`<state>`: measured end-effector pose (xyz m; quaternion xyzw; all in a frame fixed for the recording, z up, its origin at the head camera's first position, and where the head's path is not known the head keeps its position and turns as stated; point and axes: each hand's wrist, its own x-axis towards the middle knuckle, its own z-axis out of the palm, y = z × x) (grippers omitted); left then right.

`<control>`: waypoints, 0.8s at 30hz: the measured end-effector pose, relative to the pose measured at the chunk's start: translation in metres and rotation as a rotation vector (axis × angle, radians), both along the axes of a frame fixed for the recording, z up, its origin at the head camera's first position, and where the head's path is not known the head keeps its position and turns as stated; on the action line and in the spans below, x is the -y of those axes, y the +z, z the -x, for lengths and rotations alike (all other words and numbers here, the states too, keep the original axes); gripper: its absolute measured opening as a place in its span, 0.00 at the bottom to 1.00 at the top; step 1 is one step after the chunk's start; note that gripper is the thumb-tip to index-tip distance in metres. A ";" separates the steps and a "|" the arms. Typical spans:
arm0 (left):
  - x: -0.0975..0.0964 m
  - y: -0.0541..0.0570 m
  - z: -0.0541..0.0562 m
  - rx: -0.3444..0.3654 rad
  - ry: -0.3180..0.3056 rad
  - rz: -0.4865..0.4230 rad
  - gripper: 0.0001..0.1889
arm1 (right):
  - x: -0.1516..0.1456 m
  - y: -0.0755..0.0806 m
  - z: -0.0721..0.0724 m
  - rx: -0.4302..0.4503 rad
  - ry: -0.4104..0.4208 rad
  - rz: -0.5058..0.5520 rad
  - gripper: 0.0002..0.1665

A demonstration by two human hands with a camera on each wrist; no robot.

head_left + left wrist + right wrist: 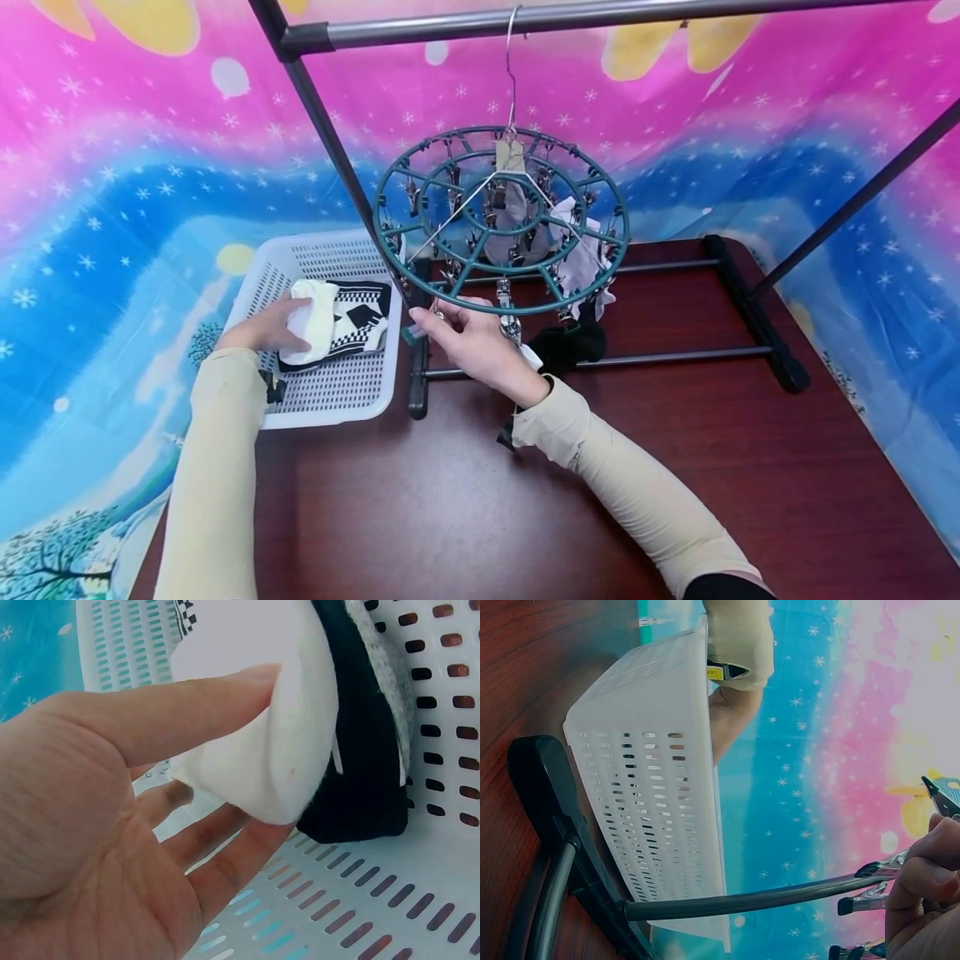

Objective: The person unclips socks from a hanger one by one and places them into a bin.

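In the head view my left hand reaches into the white basket and pinches a white sock there. The left wrist view shows the thumb on top of the sock and the fingers beneath. Black-and-white patterned socks lie beside it. At the near left edge of the round green hanger, my right hand has curled fingers holding a clip. Other metal clips hang close to those fingers in the right wrist view.
The hanger hangs by a hook from a grey rack bar. Light socks and a black sock hang on its right and near sides. The rack's foot stands on the dark red table, right beside the basket.
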<state>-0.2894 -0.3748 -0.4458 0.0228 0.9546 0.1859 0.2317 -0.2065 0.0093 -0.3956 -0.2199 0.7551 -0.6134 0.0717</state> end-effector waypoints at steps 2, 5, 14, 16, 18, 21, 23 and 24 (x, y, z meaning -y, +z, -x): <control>0.000 0.000 -0.001 -0.014 -0.012 -0.008 0.50 | 0.000 0.000 -0.001 0.022 0.000 -0.009 0.24; -0.001 0.002 -0.002 -0.031 -0.035 -0.008 0.48 | 0.000 0.001 -0.002 0.054 0.001 -0.015 0.25; -0.005 0.004 -0.003 -0.046 -0.168 0.077 0.46 | 0.003 0.008 -0.010 0.071 0.064 0.000 0.21; -0.006 0.003 -0.004 -0.040 -0.169 0.083 0.46 | 0.003 0.011 -0.015 0.034 0.069 -0.009 0.19; -0.006 0.003 -0.004 -0.027 -0.163 0.084 0.46 | 0.002 0.015 -0.021 -0.001 0.066 -0.014 0.20; -0.007 0.005 -0.005 -0.014 -0.170 0.067 0.46 | -0.002 0.024 -0.034 -0.032 0.048 -0.030 0.28; -0.008 0.007 -0.006 -0.013 -0.181 0.051 0.46 | -0.007 0.032 -0.044 -0.044 0.044 -0.041 0.34; -0.009 0.008 -0.006 -0.008 -0.182 0.044 0.46 | -0.009 0.036 -0.050 -0.054 0.043 -0.049 0.37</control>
